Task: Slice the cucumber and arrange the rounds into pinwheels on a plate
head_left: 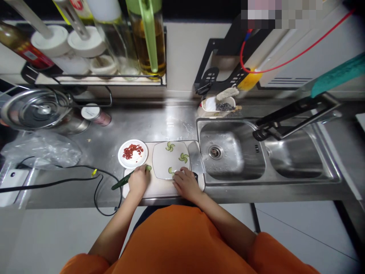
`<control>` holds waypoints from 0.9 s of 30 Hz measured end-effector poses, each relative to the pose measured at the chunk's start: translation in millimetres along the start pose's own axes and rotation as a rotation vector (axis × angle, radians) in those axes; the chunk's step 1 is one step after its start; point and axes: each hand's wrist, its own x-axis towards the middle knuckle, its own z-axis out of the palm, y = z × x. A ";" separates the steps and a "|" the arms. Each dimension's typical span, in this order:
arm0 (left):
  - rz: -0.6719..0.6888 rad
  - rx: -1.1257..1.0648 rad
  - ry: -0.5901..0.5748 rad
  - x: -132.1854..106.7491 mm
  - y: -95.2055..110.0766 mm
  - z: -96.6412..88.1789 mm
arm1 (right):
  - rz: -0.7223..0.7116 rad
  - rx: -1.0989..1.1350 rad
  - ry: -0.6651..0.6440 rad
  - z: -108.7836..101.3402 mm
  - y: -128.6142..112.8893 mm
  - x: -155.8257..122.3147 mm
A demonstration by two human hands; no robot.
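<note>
My left hand (138, 180) is closed over a dark green cucumber (122, 182) lying at the left of the white cutting board (161, 189); pale green flesh shows past its fingertips. On the board sits a squarish white plate (162, 158) carrying two pinwheels of cucumber slices, one at the top (170, 146) and one at the right (183, 157). At its lower edge my right hand (187, 185) has bent fingertips pinched at a cucumber slice (170, 170), partly hidden. A wide-bladed knife (196, 156) lies right of the plate, its handle partly under my right hand.
A round white dish (122, 160) of chopped red bits stands at the board's upper left. To the right is a double steel sink (234, 152). Black cables (71, 181), a plastic bag (42, 150) and a lidded pot (37, 110) occupy the left. Bottles line a rack (114, 80) above.
</note>
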 end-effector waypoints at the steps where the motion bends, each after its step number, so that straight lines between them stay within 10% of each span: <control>1: 0.000 0.000 0.003 -0.1 -0.8 0.1 | 0.002 0.002 -0.001 -0.4 0.1 0.0; 15: 0.046 -0.085 0.159 -3.1 -8.1 9.2 | 0.015 0.070 0.016 0.7 1.8 2.1; 27: 0.208 -0.913 -0.127 -6.3 -1.8 -11.6 | 0.136 0.664 0.215 -7.0 -4.3 50.6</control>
